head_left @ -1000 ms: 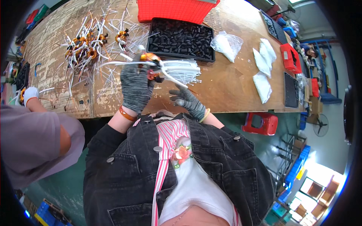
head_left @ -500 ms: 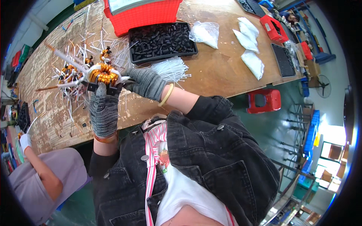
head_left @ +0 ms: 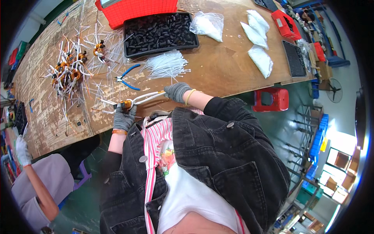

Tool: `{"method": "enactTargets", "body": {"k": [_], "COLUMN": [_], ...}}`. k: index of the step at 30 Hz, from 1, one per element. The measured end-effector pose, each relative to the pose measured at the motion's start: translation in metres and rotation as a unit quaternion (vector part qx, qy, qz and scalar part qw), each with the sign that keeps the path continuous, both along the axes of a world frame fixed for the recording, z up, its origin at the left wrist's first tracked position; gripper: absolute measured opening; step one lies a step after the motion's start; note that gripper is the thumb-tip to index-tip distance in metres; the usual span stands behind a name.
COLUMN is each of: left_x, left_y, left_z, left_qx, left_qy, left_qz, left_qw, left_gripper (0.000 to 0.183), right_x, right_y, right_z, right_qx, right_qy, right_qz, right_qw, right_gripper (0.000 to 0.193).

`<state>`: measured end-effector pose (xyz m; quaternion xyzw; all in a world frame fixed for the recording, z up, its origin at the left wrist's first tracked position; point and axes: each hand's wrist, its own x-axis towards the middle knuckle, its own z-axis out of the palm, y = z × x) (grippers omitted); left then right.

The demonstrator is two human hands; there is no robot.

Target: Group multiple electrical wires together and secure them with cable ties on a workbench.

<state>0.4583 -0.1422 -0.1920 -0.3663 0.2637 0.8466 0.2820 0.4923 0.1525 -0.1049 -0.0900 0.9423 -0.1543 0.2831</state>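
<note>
My left hand (head_left: 125, 118), in a grey knit glove, is closed around a copper-wound coil (head_left: 126, 104) near the table's front edge. White sleeved leads (head_left: 147, 97) run right from the coil to my right hand (head_left: 177, 92), also gloved, whose fingers are closed on their far ends. Just beyond the coil lie blue-handled pliers (head_left: 131, 70), their handles spread and nobody holding them. Farther back is a bundle of white cable ties (head_left: 167, 64). To the left sits a heap of similar coils (head_left: 68, 74), with one more coil (head_left: 99, 50) beside it.
A black tray (head_left: 160, 35) of small black parts stands before a red basket (head_left: 136, 13). White-filled plastic bags (head_left: 208, 26) lie to the right. A red stool (head_left: 276, 99) stands past the table edge. At left, a co-worker's white-gloved hand (head_left: 23, 151) shows.
The coil has come down and right, closer to my body. My right hand has moved right, from beside the coil to the lead ends. The pliers now show on the table.
</note>
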Motion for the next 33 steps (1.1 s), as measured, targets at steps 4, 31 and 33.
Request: {"method": "enactTargets", "body": {"k": [4, 31, 33], "left_x": [0.016, 0.029, 0.023], "left_y": [0.021, 0.128, 0.128], "left_z": [-0.016, 0.071, 0.054], "left_qx": [-0.016, -0.679, -0.671], "left_qy": [-0.081, 0.543, 0.530], "left_qz": [-0.080, -0.393, -0.426], "left_qw": [0.993, 0.298, 0.295], "left_gripper": [0.039, 0.047, 0.057], "right_x": [0.004, -0.029, -0.036], "right_y": [0.021, 0.080, 0.077], "right_z": [-0.019, -0.034, -0.036], "right_qx": [0.031, 0.057, 0.072], "right_qy": [-0.067, -0.083, -0.107], "right_qz": [0.026, 0.084, 0.115], "right_qw": [0.997, 0.991, 0.985], "right_gripper": [0.028, 0.035, 0.036]}}
